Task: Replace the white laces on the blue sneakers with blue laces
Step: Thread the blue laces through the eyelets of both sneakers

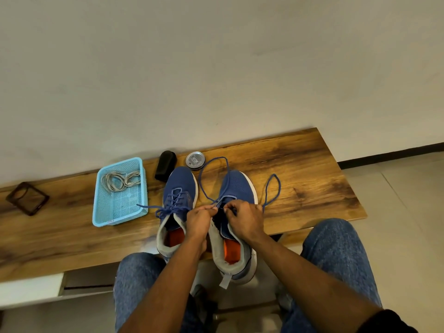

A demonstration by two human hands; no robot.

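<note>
Both hands (223, 218) seemingly pinch blue lace (213, 179)

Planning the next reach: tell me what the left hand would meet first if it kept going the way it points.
Probably the right sneaker's laced front, just beyond the left hand, then the round tin; depth is unclear.

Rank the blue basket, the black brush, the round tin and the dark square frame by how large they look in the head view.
1. blue basket
2. dark square frame
3. black brush
4. round tin

Frame and brush look close in size, so their order is uncertain.
</note>
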